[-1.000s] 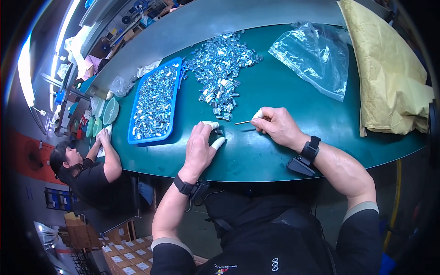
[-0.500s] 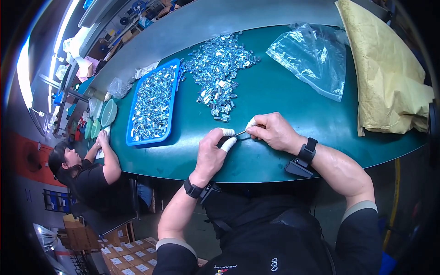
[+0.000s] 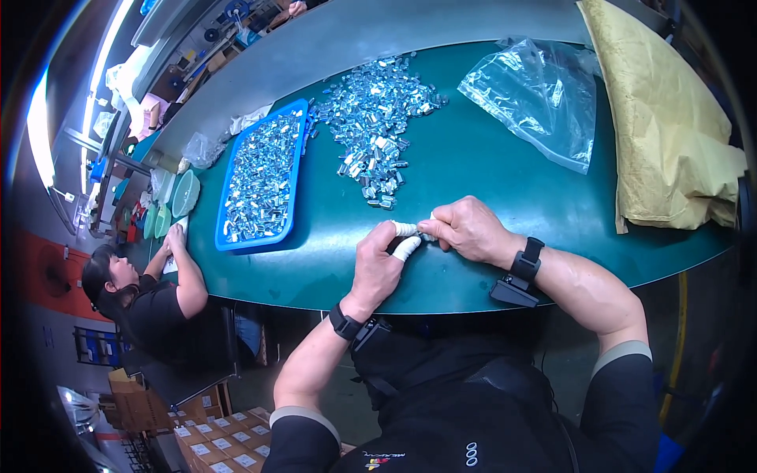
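Note:
Over the near part of the green table, my left hand and my right hand meet at the fingertips. White wraps cover the thumb and index finger of my left hand, which pinch a small shiny metal piece. My right thumb and index finger are pressed together against that piece; whatever else they grip is hidden. Beyond my hands lies a loose heap of small shiny metal pieces. More such pieces fill a blue tray to the left.
A clear plastic bag lies flat on the green table at the far right, beside a large yellow-brown paper sack. Another person sits at the left. Light green bowls stand past the tray; cartons are stacked below left.
My hands have come together, with the left moving slightly right. A thin rod visible between my fingertips earlier is now hidden. The tray and heap look unchanged.

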`<state>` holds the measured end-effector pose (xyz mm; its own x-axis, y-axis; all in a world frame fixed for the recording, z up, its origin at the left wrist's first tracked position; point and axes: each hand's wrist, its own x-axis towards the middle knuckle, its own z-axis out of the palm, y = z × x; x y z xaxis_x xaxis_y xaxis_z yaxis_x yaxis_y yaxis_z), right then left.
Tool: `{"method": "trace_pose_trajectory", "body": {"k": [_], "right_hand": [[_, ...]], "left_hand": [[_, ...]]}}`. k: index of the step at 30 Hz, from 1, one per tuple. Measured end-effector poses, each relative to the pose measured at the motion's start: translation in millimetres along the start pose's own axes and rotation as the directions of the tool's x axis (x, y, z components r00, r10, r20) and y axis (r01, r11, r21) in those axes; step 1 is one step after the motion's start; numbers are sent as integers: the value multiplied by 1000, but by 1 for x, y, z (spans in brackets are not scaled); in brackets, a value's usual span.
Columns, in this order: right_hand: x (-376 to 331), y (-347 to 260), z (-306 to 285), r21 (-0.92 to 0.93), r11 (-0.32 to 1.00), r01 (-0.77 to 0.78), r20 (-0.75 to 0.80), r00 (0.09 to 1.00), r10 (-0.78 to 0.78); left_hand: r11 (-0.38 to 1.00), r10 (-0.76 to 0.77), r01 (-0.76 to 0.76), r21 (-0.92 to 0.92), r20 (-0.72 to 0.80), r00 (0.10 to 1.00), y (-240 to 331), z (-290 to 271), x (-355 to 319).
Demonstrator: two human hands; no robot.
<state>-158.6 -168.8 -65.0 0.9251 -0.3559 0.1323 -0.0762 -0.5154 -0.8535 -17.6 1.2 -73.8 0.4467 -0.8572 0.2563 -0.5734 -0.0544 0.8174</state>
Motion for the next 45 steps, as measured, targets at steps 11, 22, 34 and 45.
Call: {"method": "trace_pose_trajectory", "body": {"k": [11,22,34,45], "right_hand": [[0,7,-7,369,922,-118,-49,988,146],[7,22,3,484,874,-38,-168,977,135],[2,17,-7,395,917,-52,-86,992,93],[3,16,1,520,854,-19,-79,994,70]], "left_hand": [[991,-34,49,124,-115,993,-2,-52,-5],[759,284,-255,599,48,958,-3,-82,35],[817,184,-199,542,82,979,-5,-46,26],[989,11,-12,149,8,1000,0,-20,9]]}}
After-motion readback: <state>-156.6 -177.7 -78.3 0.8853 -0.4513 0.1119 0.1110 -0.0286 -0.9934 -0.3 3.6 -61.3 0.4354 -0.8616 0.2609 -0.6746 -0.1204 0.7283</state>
